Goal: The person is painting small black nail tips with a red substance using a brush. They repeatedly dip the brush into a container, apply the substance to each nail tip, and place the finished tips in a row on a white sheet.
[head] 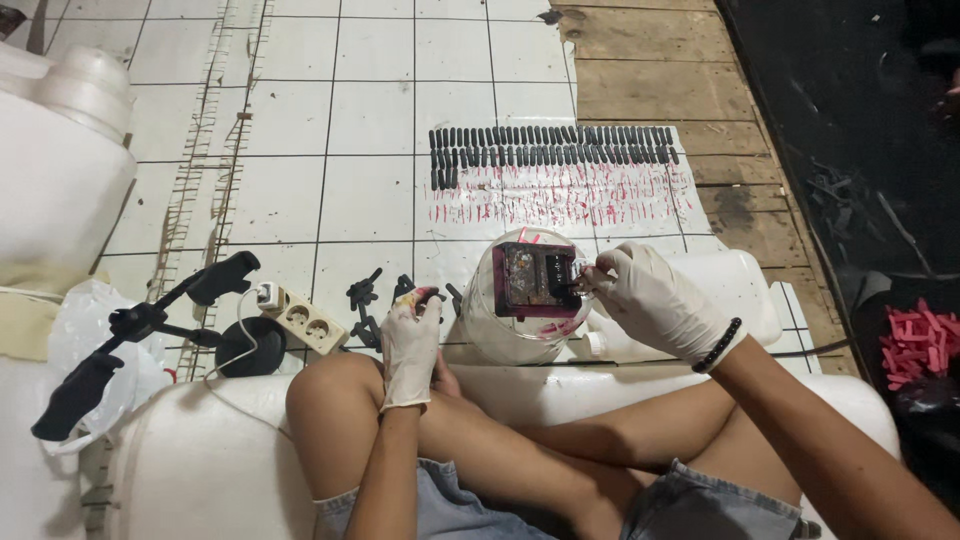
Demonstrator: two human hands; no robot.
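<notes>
- Hands gloved in white, held apart in front of the crossed legs; the right hand (648, 292) is pinched on the right edge of a small dark rectangular block (536, 280) stained magenta, holding it over the mouth of a clear round jar (500, 335)
- Block lies left of the right hand and right of the left; its long axis runs roughly side to side; the right hand is on it, the left is a short way off
- Left hand (410, 340) is curled shut around a small pink-tipped object (422, 296); what it is I cannot tell
- Beyond the jar, rows of dark sticks (550, 146) lie on a white sheet with red marks (560, 200)
- White power strip (300, 318) and black tripod (150, 325) sit to the left; red pieces (915, 345) far right
</notes>
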